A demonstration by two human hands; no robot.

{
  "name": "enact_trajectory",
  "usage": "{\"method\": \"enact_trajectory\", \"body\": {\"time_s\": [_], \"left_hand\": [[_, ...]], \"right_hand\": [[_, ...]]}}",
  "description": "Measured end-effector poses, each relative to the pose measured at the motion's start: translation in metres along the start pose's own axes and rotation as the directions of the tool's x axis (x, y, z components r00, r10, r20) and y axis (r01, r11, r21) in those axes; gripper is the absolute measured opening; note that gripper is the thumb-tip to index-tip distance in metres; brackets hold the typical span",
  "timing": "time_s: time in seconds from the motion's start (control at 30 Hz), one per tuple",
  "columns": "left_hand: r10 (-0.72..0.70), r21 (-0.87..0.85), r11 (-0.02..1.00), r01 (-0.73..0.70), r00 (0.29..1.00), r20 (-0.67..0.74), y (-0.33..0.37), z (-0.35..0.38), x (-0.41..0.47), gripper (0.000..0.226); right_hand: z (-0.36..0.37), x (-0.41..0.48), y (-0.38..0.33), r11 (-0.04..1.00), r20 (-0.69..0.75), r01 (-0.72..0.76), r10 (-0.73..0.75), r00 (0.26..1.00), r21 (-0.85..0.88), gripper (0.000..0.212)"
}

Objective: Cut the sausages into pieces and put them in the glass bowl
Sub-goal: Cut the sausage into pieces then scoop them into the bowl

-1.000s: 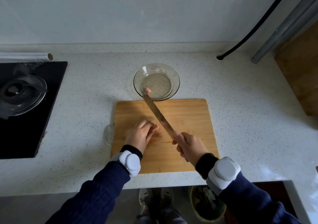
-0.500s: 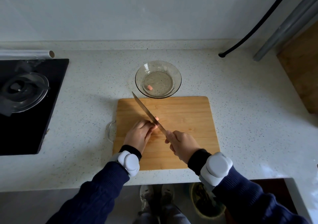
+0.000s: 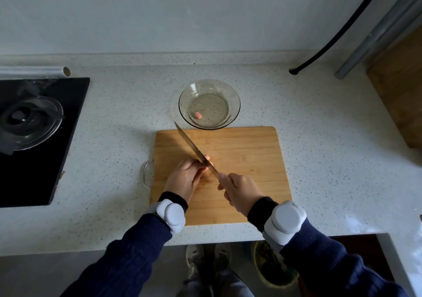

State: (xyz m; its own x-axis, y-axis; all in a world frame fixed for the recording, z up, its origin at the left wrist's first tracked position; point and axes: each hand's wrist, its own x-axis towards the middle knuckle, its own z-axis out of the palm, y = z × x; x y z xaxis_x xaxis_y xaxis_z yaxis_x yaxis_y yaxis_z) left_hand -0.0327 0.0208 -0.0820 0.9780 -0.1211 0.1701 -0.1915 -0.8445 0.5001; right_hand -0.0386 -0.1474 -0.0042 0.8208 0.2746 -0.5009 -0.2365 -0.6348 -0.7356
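Wooden cutting board (image 3: 239, 150) first, glass bowl (image 3: 209, 104) just beyond it with one pink piece (image 3: 198, 115) inside. Right hand (image 3: 242, 191) wrapped around the knife (image 3: 194, 148); left hand (image 3: 186, 178) curled over the sausage (image 3: 207, 158), pinning it. Soft, slick stuff I'd say, so hold it close behind the blade.

I took the cutting board (image 3: 239, 159) as my landmark on the counter (image 3: 319, 137). Just behind its far edge sat the glass bowl (image 3: 234, 105), one sausage piece (image 3: 198, 115) lying in it. Well to the board's left lay the stove (image 3: 34, 137), a roll (image 3: 34, 72) behind that. On the board, left of centre, the sausage (image 3: 207, 158) lay under the knife (image 3: 194, 149), my left hand (image 3: 185, 178) left of the blade, my right hand (image 3: 242, 191) nearer me.
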Motion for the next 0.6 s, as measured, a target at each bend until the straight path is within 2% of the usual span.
{"method": "enact_trajectory", "body": {"time_s": [0.17,0.3,0.6], "left_hand": [[-0.011,-0.035,0.999,0.012,1.000,0.014,0.000,0.000,0.001,0.019],[-0.011,-0.034,0.999,0.011,1.000,0.015,-0.002,0.000,0.001,0.009],[0.000,-0.032,0.999,0.000,1.000,0.017,-0.003,0.000,0.000,0.012]], "right_hand": [[0.002,0.004,0.002,1.000,-0.007,-0.012,0.012,1.000,0.004,0.040],[0.004,0.007,0.003,1.000,-0.010,-0.015,0.015,1.000,-0.004,0.040],[0.007,0.014,0.005,0.998,0.001,-0.056,0.056,0.998,0.015,0.040]]}}
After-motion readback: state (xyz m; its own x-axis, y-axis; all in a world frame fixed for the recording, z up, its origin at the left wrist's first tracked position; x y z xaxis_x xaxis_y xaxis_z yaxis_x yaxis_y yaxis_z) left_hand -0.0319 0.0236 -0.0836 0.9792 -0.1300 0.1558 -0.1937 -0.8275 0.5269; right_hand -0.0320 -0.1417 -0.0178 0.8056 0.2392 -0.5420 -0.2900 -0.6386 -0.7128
